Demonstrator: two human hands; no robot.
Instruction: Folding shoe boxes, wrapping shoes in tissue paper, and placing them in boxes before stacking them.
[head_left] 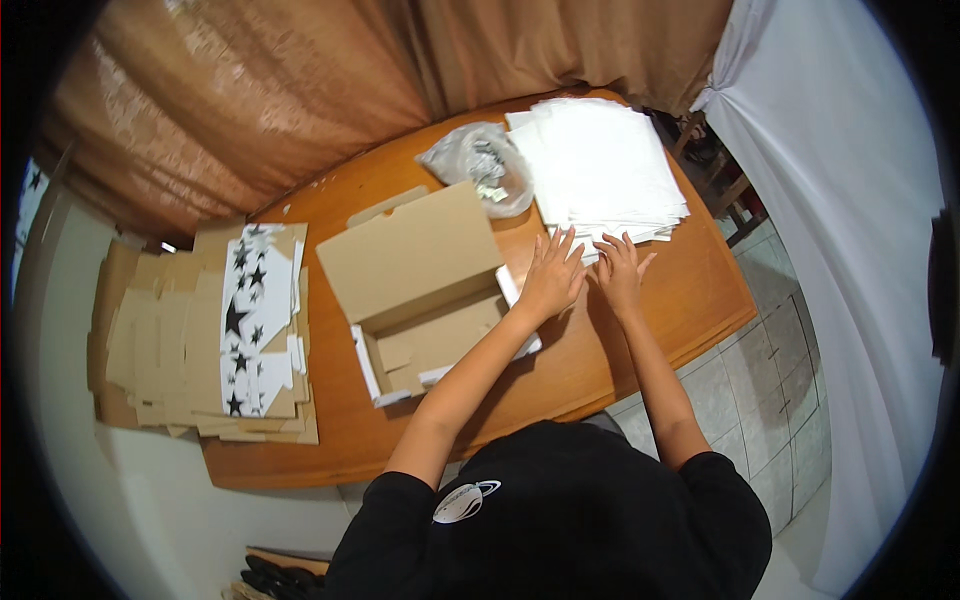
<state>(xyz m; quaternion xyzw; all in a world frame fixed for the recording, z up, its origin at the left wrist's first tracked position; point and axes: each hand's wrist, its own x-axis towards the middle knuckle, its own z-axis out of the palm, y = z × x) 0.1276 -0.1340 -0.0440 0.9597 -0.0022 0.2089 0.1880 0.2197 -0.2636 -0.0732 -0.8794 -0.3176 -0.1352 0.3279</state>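
Starting at the left of the tabletop (pixel 290 460), seeing flattened brown cardboard blanks (pixel 170 330) lying in a ragged pile, with star-printed white pieces (pixel 238 318) resting on top; risking a slide there from the uneven layering. Moving rightward, finding an open cardboard box (pixel 405 250) with its lid standing raised, and with the left forearm (pixel 450 410) crossing its near right corner; risking a crushed wall or a shoved box from a low sweep of that arm. Farther back, noticing a clear plastic bag (pixel 515 185) with contents too unclear to name, bordering the white sheets (pixel 600 165); risking a tipped bag from a careless push leftward. At the right, seeing those sheets lying in a loose stack on the tabletop, with both hands spreading over the near edge. With the left hand (pixel 553 278), fanning fingers palm down; with the right hand (pixel 620 272), just beside, curving fingers and splaying the outermost one. Showing a loose grip on both sides, but pinching a sheet or merely resting on paper: cannot tell, with the undersides hiding. Risking doubled sheets from thin layers clinging, creased corners from pressing fingers, and a skewed stack from uneven pushing.
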